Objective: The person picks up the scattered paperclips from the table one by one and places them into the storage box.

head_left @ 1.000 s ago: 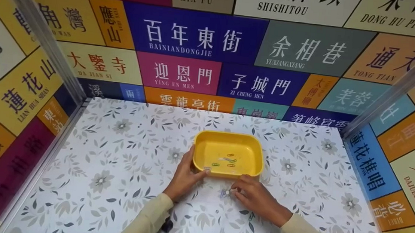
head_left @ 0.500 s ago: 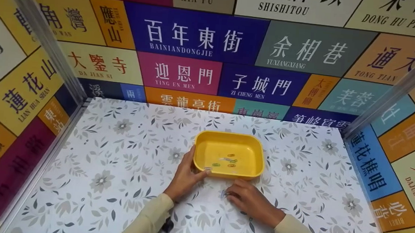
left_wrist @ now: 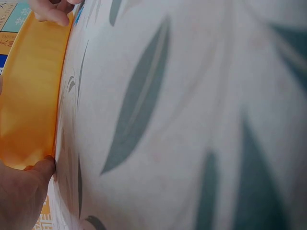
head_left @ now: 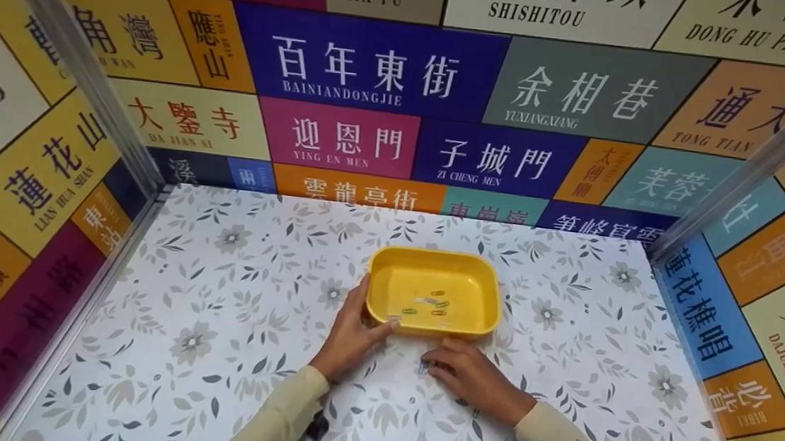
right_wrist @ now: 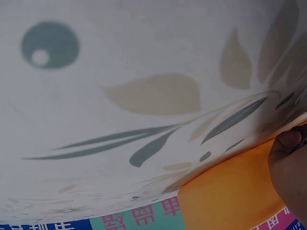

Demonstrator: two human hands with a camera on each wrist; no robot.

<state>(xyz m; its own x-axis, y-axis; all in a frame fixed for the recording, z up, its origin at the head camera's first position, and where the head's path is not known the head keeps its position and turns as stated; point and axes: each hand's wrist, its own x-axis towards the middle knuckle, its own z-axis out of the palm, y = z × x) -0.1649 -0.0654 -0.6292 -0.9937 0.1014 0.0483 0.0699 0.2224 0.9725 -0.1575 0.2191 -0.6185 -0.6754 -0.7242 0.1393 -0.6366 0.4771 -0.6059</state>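
Observation:
In the head view a yellow plastic box point(head_left: 493, 293) stands on the table. My left hand point(head_left: 348, 337) grips its front left corner, thumb against the front wall and fingers along the left side. Inside lie several small paper clips, among them a green paper clip point(head_left: 409, 311) and an orange paper clip point(head_left: 437, 313). My right hand point(head_left: 471, 376) is low over the table just in front of the box, fingers curled, thumb and fingertips pinching a bluish paper clip point(head_left: 423, 367). In the left wrist view its blue end point(left_wrist: 78, 15) shows beside those fingertips.
The table is covered with a white leaf-and-flower cloth point(head_left: 256, 322). Walls of coloured sign panels point(head_left: 367, 62) close it in at the back and both sides, with metal posts point(head_left: 739, 155) at the back corners. A small dark object point(head_left: 318, 426) is at the left sleeve.
My right hand has slid left and a little toward me, from the box's front wall to the bluish paper clip. A green clip seen near the right wrist is now out of sight. The left hand stays put.

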